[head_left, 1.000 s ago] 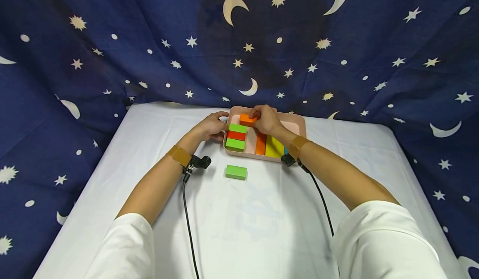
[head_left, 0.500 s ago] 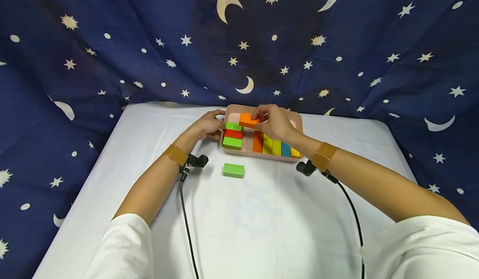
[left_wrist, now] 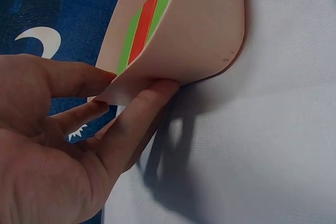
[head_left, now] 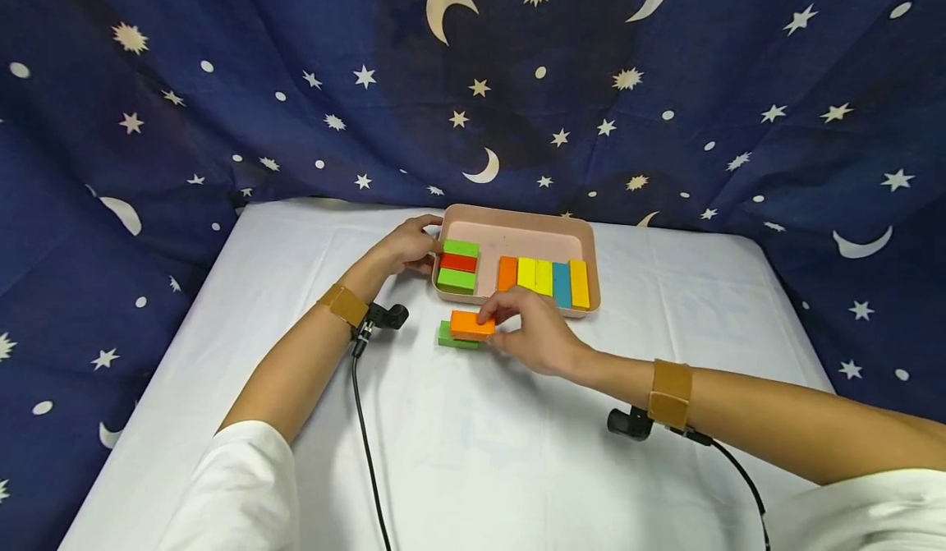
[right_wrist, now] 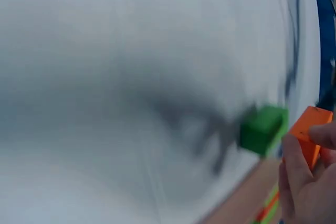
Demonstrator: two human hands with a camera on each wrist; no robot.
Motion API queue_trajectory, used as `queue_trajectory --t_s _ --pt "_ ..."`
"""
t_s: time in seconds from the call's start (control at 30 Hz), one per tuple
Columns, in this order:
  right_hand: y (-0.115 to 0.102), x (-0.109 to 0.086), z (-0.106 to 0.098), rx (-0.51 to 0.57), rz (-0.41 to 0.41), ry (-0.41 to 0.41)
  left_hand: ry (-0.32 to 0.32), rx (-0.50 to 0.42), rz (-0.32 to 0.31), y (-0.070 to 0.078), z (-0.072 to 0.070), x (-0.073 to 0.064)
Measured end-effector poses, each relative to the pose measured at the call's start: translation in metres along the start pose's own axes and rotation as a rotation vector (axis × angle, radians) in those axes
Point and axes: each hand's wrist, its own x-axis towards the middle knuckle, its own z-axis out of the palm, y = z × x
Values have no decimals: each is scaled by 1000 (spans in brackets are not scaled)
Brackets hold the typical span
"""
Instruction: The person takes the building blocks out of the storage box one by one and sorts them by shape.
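My right hand pinches an orange block between thumb and fingers, just in front of the tray. In the head view it overlaps a green block on the table; the right wrist view shows the orange block apart from the green block. At the left end of the pink tray, the fingers of my left hand lie against the outside wall, fingertips at the rim. The left wrist view shows the tray wall with these fingers touching it.
Inside the tray's left end lie two green blocks and a red block. Toward its right stand an orange block, two yellow blocks, a blue block and another yellow block. Black cables run from both wrists over the white tablecloth.
My right hand has lifted the orange block from the tray's back left and carried it toward me, over the tray's front edge to the green block. The left hand stays at the tray.
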Motion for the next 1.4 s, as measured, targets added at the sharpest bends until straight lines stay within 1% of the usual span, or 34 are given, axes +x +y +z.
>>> queue_trajectory --t_s 0.13,0.23,0.43,0.57,0.9,1.1,1.23,1.4 --pt "3 -15 19 5 -14 -9 -6 -1 2 0 0 0" --pt "5 -23 31 7 -26 -8 -10 -6 6 1 0 0" --pt "13 -29 51 26 -46 -25 -12 -18 5 0 1 4" --pt "19 -33 59 31 -52 -30 -14 -18 5 -1 2 5" --pt "22 -32 62 28 -57 -4 -12 -27 7 -1 0 2" --pt "26 -28 62 21 -62 31 -14 -35 6 -3 -2 4" --pt "29 -25 62 24 -75 49 -15 -37 11 -2 -2 3" --pt "31 -22 63 4 -91 81 -19 -36 10 -2 -2 2"
